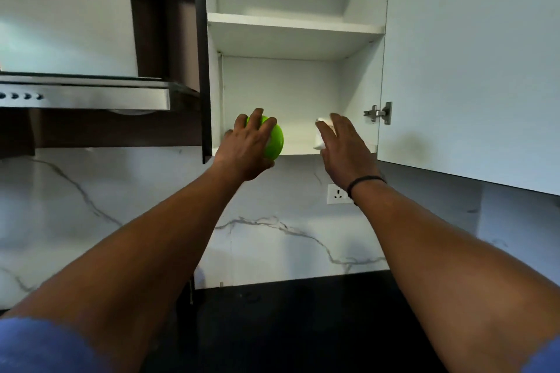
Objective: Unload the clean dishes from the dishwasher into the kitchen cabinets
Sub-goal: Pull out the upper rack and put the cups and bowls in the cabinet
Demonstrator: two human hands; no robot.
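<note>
Your 2 forearms are bare; blue short sleeves show at both upper arms. Thin black band circles your right wrist.

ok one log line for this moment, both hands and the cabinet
left hand: grips green bowl | right hand: holds white cup | both at lower shelf edge | cabinet door: open

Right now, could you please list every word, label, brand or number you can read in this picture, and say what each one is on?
No text can be read anywhere.
green bowl: no print visible.
white dish: mostly hidden by the right hand, no marking visible.
range hood buttons: blurred, no labels legible.
wall socket: no lettering legible.
</note>
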